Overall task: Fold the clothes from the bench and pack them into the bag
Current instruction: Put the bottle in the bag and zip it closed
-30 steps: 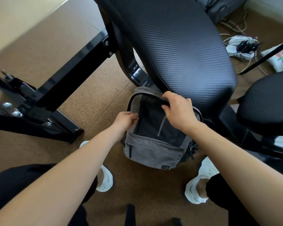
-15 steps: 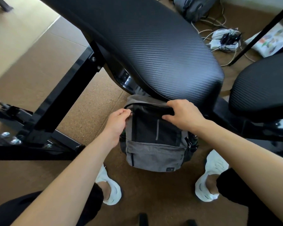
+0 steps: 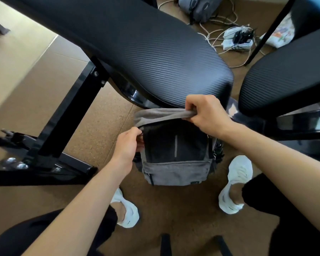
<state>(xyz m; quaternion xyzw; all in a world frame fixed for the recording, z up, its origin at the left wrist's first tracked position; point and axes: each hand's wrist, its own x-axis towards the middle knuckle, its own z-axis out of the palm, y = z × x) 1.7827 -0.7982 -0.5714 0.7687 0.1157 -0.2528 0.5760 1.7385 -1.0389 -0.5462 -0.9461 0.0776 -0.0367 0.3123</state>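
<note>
A grey and black backpack (image 3: 175, 163) stands on the cork floor between my feet, tucked under the end of the black padded bench (image 3: 137, 48). My right hand (image 3: 205, 113) grips the grey top edge of the bag and pulls it up and back. My left hand (image 3: 127, 145) pinches the bag's left upper corner at the zipper. No clothes show on the bench pad. The inside of the bag is hidden.
The bench's black steel frame (image 3: 50, 145) runs along the floor at left. A second black pad (image 3: 288, 71) sits at right. Behind the bench lie a power strip with tangled cables (image 3: 236, 37) and another grey bag (image 3: 198, 6). My white shoes (image 3: 236, 183) flank the backpack.
My right hand has pulled the bag's grey top edge up and back. My left hand keeps its hold on the left corner. My view has shifted so the bench fills more of the frame.
</note>
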